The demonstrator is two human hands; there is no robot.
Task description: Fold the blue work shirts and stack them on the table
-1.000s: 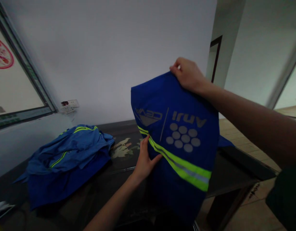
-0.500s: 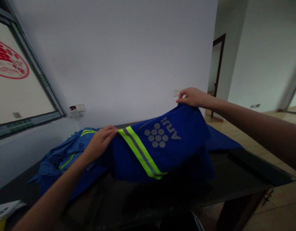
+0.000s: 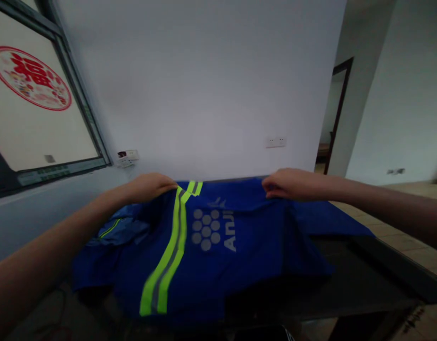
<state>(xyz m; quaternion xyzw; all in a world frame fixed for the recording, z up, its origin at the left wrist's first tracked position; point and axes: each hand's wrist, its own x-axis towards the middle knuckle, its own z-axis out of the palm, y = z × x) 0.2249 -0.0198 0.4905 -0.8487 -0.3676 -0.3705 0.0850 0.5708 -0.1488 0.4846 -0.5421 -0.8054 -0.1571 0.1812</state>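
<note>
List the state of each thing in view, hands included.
Left hand: pinching the garment's striped edge
Right hand: gripping the garment's far edge
Striped blue garment: spread between both hands, print turned sideways
Lighter blue clothing: crumpled, partly hidden
Dark table: partly covered
Double wall socket: nothing plugged in

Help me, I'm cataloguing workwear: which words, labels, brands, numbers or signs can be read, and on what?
"Anji": blue garment, lettering turned sideways.
"福": round red-and-white window sticker.
Grey mark near the garment's far edge: unreadable.
Green marks on the window frame: too blurred to read.
</note>
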